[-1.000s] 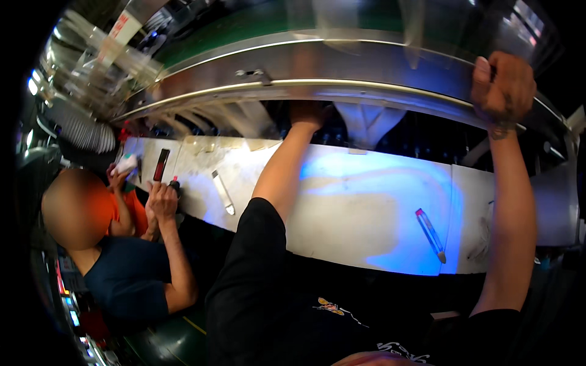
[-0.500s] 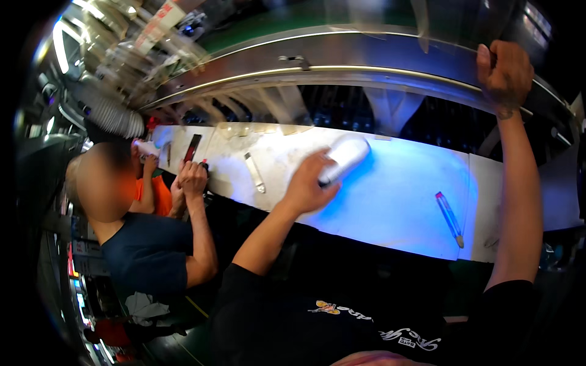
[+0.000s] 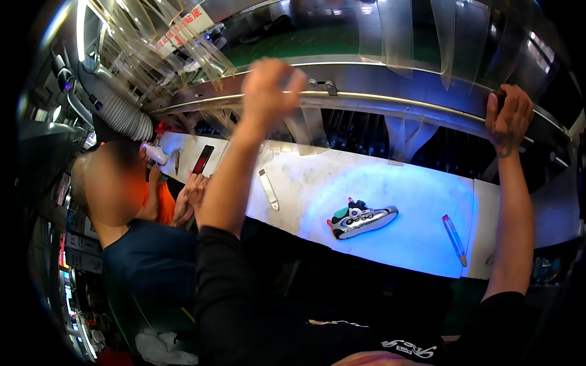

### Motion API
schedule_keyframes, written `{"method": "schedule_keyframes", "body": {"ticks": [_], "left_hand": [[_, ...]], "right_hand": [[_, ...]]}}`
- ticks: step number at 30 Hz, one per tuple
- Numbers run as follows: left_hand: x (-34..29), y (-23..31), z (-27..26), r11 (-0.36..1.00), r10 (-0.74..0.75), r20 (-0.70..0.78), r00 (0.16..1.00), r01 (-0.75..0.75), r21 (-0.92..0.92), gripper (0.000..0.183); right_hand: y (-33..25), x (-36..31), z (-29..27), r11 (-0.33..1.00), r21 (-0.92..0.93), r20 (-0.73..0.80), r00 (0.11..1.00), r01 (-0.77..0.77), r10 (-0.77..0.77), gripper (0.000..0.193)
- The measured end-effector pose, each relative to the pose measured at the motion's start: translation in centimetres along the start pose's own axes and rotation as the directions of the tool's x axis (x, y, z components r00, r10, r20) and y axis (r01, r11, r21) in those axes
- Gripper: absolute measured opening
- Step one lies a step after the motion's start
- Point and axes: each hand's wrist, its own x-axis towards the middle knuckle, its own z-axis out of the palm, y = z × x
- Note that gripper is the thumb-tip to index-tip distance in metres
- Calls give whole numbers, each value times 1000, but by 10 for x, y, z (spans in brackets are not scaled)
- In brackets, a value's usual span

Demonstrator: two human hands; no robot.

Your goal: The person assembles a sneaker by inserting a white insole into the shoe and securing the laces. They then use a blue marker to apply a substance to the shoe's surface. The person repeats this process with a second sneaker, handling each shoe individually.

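Note:
A silver and black sneaker [image 3: 365, 219] with teal and red parts lies on its side on the white bench [image 3: 421, 177], under blue light. Neither of my hands touches it. My left hand [image 3: 271, 91] is raised beyond the bench in front of the metal rail, somewhat blurred, its thumb and fingers apart with nothing visible between them. At the far right, my right hand [image 3: 511, 116] is up by the rail's right end, thumb apart from loosely bent fingers, holding nothing I can see. A blue pen-like tool [image 3: 454, 241] lies on the bench nearest that forearm.
A metal rail [image 3: 403, 94] with clear plastic strips [image 3: 403, 137] runs behind the bench. A pale flat tool [image 3: 268, 190] and a dark red-and-black tool [image 3: 203, 160] lie leftward. Close on my left sits a co-worker [image 3: 152, 259]; past them another person's hand holds a white shoe [image 3: 155, 154].
My left hand has let go of a pale, blurred shoe and swung up and left to the rail. A sneaker now lies on the bench. My right hand's fingers have loosened.

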Motion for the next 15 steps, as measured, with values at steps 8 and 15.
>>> {"method": "schedule_keyframes", "body": {"ticks": [8,15], "left_hand": [[62,-234,38,627,-771,330,544,561,540,97],[73,-242,42,624,-777,365,512,557,548,90]], "right_hand": [[5,-10,7,999,-40,-35,999,12,-13,40],[3,-10,3,999,-28,-40,999,30,-31,41]]}}
